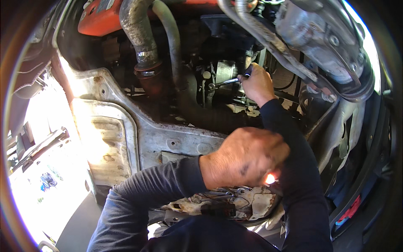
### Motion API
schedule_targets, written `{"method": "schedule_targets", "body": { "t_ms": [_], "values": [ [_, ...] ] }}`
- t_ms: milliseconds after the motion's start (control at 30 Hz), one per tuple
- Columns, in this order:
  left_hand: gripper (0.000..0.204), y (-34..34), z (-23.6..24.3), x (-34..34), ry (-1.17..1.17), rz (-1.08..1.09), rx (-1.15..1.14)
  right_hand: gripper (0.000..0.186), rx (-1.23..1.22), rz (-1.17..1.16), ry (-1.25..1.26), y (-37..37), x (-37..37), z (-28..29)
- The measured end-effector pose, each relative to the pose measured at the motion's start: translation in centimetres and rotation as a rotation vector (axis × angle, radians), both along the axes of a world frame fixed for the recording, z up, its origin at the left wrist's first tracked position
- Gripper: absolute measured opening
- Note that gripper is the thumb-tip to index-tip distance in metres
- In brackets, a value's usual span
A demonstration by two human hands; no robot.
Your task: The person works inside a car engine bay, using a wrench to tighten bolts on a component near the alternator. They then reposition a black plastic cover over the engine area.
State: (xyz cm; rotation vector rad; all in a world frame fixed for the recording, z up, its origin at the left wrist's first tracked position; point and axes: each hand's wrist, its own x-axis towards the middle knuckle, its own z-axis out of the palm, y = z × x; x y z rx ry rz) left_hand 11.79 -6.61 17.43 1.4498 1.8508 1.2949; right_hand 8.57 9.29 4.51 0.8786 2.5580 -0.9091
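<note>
My right hand (257, 86) reaches deep into an engine bay, its fingers wrapped round the dark grip of a chrome wrench (228, 81). The wrench's rounded head rests at a bolt beside a grey metal cylinder-shaped part (225, 71). Nearer to me, my left hand (247, 155) is closed above my right forearm. A small lit flashlight (270, 179) glows at the underside of this fist; most of its body is hidden by the fingers. Both sleeves are dark.
A rusty metal pipe (140, 38) and a thinner hose (170, 38) run down at the left, below a red cover (98, 21). Metal tubes (277, 46) cross at the right. A worn pale body panel (189, 140) edges the opening. Several wrenches (228, 193) lie below my left hand.
</note>
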Motion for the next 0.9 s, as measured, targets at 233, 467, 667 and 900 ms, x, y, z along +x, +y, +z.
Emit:
{"method": "schedule_targets", "body": {
  "t_ms": [233, 467, 667, 900],
  "values": [
    [0.027, 3.1, 0.2, -2.8, -0.151, 0.253, 0.595, 0.021, 0.041, 0.405, 0.445, -3.2, -6.1, -1.0],
    [0.031, 5.5, -0.9, -4.1, -0.215, 0.362, 0.617, 0.024, -0.102, 0.301, 0.617, -6.9, -6.2, -2.2],
    [0.031, 7.5, -0.4, -5.5, -0.245, 0.406, 0.588, 0.018, -0.067, 0.329, 0.471, -8.5, -6.2, -2.4],
    [0.03, 8.1, 0.3, -6.8, -0.101, 0.477, 0.663, 0.02, -0.19, 0.498, 0.34, -9.8, -5.1, -0.4]
  ]
}}
